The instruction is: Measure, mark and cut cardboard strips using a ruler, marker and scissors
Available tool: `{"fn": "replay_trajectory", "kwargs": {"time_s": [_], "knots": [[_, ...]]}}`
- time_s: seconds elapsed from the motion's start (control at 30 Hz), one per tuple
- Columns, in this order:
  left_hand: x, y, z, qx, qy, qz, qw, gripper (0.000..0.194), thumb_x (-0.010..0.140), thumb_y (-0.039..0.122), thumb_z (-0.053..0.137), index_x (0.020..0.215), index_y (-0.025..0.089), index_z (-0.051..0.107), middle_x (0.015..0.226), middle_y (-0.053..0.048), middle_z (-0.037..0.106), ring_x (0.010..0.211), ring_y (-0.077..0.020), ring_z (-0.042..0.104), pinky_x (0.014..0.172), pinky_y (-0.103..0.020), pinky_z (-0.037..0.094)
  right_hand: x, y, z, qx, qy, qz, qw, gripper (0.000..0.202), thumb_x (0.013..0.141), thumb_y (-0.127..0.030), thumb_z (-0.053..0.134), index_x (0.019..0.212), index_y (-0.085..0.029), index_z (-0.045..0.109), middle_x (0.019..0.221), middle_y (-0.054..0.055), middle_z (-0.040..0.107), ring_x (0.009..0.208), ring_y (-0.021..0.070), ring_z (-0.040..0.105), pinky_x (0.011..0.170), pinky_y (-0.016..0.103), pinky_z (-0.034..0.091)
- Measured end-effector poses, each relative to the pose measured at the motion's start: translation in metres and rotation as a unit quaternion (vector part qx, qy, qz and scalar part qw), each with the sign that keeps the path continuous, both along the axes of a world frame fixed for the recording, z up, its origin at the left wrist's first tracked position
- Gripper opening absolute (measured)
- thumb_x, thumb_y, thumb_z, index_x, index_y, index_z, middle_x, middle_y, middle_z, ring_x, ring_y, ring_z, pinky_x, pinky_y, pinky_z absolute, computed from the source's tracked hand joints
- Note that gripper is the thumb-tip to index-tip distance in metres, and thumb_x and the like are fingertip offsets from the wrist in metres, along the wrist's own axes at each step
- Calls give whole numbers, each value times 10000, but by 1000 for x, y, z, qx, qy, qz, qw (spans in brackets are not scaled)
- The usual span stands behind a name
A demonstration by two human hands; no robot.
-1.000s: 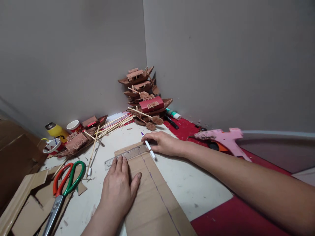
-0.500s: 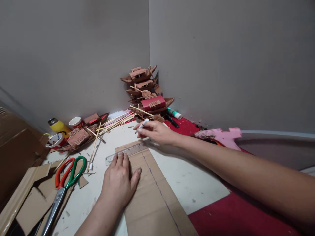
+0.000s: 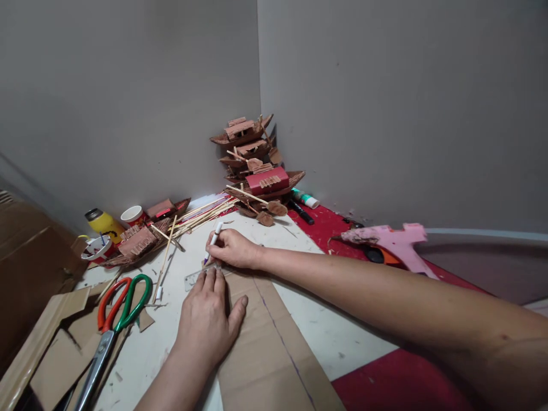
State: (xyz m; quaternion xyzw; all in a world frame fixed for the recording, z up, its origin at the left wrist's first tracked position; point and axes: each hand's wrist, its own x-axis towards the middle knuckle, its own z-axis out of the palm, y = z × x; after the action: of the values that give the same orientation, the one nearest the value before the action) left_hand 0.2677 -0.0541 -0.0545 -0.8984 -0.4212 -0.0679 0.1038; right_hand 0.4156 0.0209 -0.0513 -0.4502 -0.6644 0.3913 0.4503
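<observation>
A long piece of cardboard [image 3: 257, 354] lies on the white work surface, with a wavy purple line drawn down its length. Across its far end rests a clear ruler [image 3: 193, 279], partly covered by both hands. My left hand [image 3: 208, 319] lies flat with its fingertips pressing on the ruler and its thumb spread on the cardboard. In my right hand [image 3: 234, 249] is a white marker pen [image 3: 215, 238], pinched between thumb and fingers. Its purple tip points down at the ruler's edge, near the cardboard's far left corner; whether it touches is hard to tell.
Large scissors [image 3: 112, 319] with red and green handles lie left, by cardboard scraps [image 3: 55, 365]. Stacked model boats [image 3: 265, 181] stand in the corner. Thin sticks [image 3: 201, 214], a paper cup [image 3: 133, 214] and a yellow bottle [image 3: 105, 224] are behind. A pink glue gun [image 3: 391, 240] lies right.
My right hand has moved left with the marker pen, from the right end of the ruler to the far left corner of the cardboard. My left hand stays on the ruler.
</observation>
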Motion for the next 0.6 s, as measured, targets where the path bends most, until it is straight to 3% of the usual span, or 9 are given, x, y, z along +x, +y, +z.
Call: {"fn": "replay_trajectory", "kwargs": {"time_s": [0.6], "knots": [[-1, 0, 0, 14, 7, -4, 1000, 594, 922, 465, 407, 1278, 13, 553, 1355, -220, 551, 1241, -353, 508, 1040, -460, 431, -5, 3, 2, 31, -91, 17, 995, 134, 796, -82, 518, 702, -127, 603, 644, -14, 620, 625, 105, 565, 595, 191, 393]]}}
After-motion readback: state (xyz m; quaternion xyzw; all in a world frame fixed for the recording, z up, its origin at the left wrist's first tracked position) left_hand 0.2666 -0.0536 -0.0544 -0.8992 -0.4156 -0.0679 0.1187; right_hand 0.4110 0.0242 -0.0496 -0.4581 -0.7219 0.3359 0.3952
